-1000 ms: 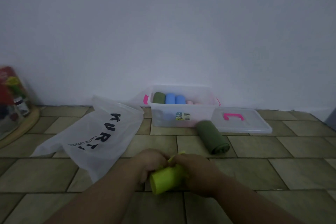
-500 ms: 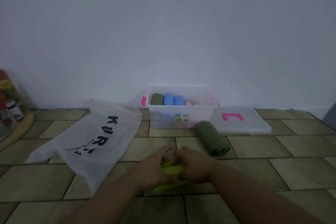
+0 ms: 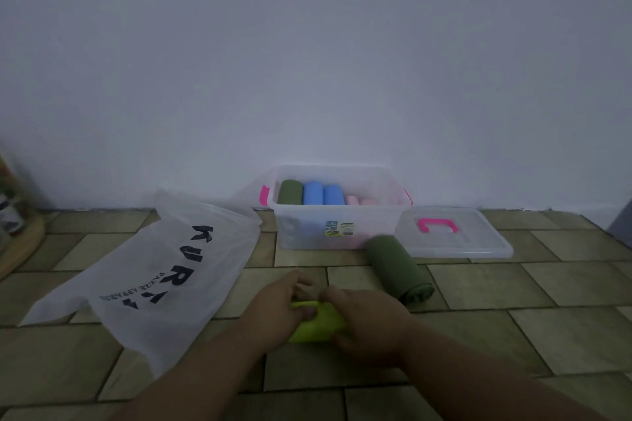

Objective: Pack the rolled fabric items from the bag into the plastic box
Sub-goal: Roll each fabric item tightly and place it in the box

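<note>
My left hand (image 3: pixel 277 313) and right hand (image 3: pixel 367 319) clasp a lime-green fabric roll (image 3: pixel 316 323) on the tiled floor (image 3: pixel 513 325); plastic box (image 3: pixel 338 232) beyond.

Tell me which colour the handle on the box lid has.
The handle on the lid is bright pink, seen clearly in the head view.

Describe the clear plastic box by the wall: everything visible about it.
The plastic box is a clear rectangular tub, open-topped, with pink latches at both ends and a small label on its front wall. It stands upright on the tiled floor against the white wall. Inside, rolls lie side by side: one dark green, two blue, then pink ones lower at the right. Its lid, clear with a pink handle, lies flat beside it. A dark green roll lies on the floor near its front right corner.
</note>
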